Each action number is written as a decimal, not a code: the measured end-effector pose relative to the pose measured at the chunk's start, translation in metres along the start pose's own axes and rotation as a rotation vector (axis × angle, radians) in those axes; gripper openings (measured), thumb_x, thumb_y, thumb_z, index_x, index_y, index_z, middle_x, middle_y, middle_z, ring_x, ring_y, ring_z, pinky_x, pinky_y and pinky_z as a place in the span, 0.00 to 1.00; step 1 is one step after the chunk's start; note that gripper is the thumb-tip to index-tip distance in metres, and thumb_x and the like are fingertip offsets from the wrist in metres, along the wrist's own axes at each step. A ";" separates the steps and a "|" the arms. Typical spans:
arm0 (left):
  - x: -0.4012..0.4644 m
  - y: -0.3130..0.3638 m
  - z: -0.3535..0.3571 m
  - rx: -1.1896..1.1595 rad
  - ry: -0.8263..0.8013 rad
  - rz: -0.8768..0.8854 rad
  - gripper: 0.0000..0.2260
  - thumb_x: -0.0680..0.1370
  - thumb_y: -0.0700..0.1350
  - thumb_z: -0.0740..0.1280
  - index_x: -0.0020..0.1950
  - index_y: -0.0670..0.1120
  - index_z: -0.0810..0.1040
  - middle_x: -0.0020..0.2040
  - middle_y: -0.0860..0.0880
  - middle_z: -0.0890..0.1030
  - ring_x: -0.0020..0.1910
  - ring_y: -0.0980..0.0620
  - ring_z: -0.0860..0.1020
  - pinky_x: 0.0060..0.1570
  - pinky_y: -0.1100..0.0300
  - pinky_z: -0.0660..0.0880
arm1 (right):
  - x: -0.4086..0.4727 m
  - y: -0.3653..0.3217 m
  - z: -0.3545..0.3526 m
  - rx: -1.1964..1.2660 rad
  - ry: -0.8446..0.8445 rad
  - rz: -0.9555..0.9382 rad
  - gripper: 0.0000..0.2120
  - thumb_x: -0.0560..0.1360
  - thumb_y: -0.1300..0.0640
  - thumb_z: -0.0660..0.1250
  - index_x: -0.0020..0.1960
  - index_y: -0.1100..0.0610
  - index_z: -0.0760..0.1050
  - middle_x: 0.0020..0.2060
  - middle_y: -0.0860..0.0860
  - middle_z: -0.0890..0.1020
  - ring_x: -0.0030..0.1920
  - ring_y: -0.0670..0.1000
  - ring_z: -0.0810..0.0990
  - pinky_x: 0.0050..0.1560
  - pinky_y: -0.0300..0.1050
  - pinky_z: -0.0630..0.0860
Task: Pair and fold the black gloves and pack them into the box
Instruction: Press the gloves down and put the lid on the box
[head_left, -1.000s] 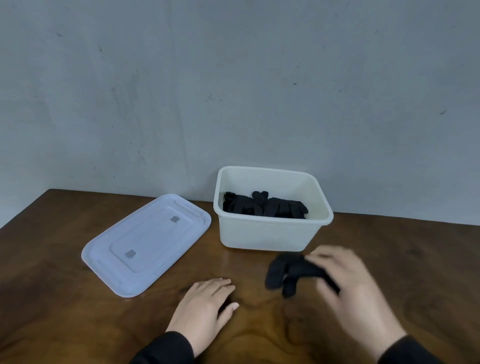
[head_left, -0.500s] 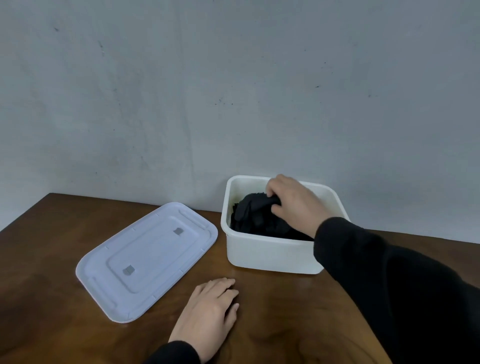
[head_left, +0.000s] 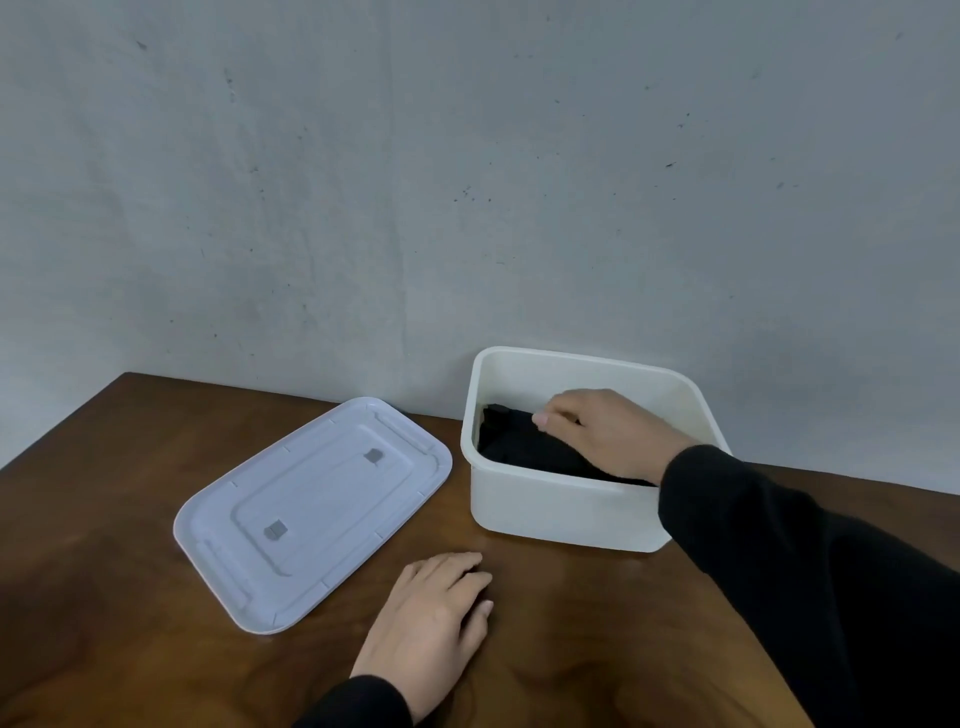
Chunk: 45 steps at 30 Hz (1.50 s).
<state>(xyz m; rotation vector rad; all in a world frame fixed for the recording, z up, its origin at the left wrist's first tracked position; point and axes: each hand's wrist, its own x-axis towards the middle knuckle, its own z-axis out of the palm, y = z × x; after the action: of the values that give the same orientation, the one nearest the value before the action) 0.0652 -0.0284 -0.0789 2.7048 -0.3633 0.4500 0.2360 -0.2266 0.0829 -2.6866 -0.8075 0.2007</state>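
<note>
The right hand (head_left: 597, 434) reaches over the near wall of the white box (head_left: 561, 512) and rests on the black gloves (head_left: 519, 447) that lie inside it, low against the left and near walls. Its fingers curl down onto the dark fabric, with 1 fingertip showing pale at the top of the pile; whether this grip actually pinches the cloth or only presses on it cannot be told from here, since the fingertips sink into black on black. The left hand (head_left: 434, 618) lies palm down on the brown desk (head_left: 104, 597) in front of the box, fingers relaxed and holding nothing. The white lid (head_left: 317, 512) lies flat on the desk just left of the box, apart from it.

The step in hand looks like settling the folded gloves into the box. No gloves show on the desk, so the packing appears close to finished.

To do this well, the right hand should press the bundle flat and toward a corner, so the fold does not spring open once the fingers let go. Soft knit tends to cling to skin, so the fingers should straighten fully before the hand lifts, and it should rise straight up, clear of the rim. Dragging it sideways could pull a glove up the wall. The left hand is well placed to steady the box wall or to fetch the lid if closing is wanted.
</note>
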 end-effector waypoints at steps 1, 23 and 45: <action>-0.002 -0.002 -0.005 0.002 0.037 -0.025 0.14 0.78 0.55 0.59 0.56 0.55 0.82 0.59 0.58 0.79 0.58 0.57 0.76 0.60 0.58 0.72 | -0.014 -0.005 -0.004 0.047 0.033 0.010 0.21 0.80 0.37 0.56 0.41 0.52 0.75 0.38 0.47 0.79 0.38 0.49 0.76 0.45 0.48 0.75; -0.086 -0.063 -0.143 0.137 0.194 -0.607 0.10 0.81 0.46 0.61 0.59 0.49 0.79 0.49 0.50 0.83 0.53 0.47 0.77 0.66 0.46 0.63 | -0.184 -0.076 0.064 -0.404 0.276 -0.085 0.15 0.81 0.43 0.52 0.38 0.46 0.66 0.28 0.43 0.69 0.29 0.45 0.67 0.38 0.43 0.71; 0.028 0.091 -0.288 -0.953 0.454 -0.353 0.10 0.82 0.55 0.62 0.58 0.52 0.78 0.51 0.51 0.82 0.49 0.54 0.79 0.51 0.53 0.76 | -0.251 -0.097 -0.021 0.983 0.784 0.305 0.13 0.80 0.47 0.64 0.64 0.42 0.71 0.53 0.40 0.83 0.52 0.42 0.83 0.47 0.42 0.80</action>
<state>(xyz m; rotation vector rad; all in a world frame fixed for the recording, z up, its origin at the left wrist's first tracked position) -0.0119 -0.0001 0.2129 1.6333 0.0438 0.5752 -0.0173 -0.2963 0.1463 -1.6839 -0.0005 -0.3064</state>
